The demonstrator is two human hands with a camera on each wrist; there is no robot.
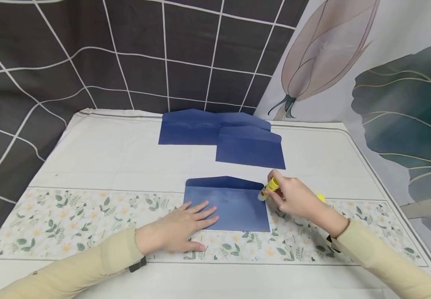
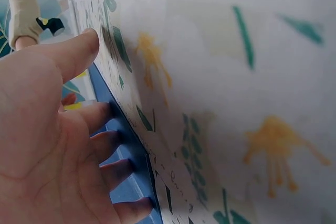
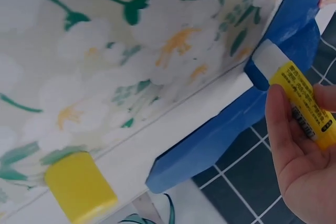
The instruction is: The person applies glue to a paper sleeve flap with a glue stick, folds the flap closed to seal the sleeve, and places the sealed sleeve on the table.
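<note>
A blue envelope (image 1: 234, 207) lies on the floral band of the table cover, its flap (image 1: 224, 182) spread away from the person. The left hand (image 1: 185, 224) rests on the envelope's left part with fingers spread; in the left wrist view its fingertips (image 2: 123, 169) touch the blue paper. Pinched in the right hand (image 1: 294, 195) is a yellow glue stick (image 1: 271, 187), tilted, its pale tip at the envelope's right edge near the flap fold. The right wrist view shows the glue stick (image 3: 304, 98) between thumb and fingers, its whitish end against the blue paper.
Several more blue envelopes (image 1: 250, 145) lie overlapping at the back of the table. A yellow cap (image 3: 81, 187) stands on the cover to the right, partly hidden behind the right hand in the head view. A dark gridded cloth (image 1: 133, 54) hangs behind the table (image 1: 107, 158).
</note>
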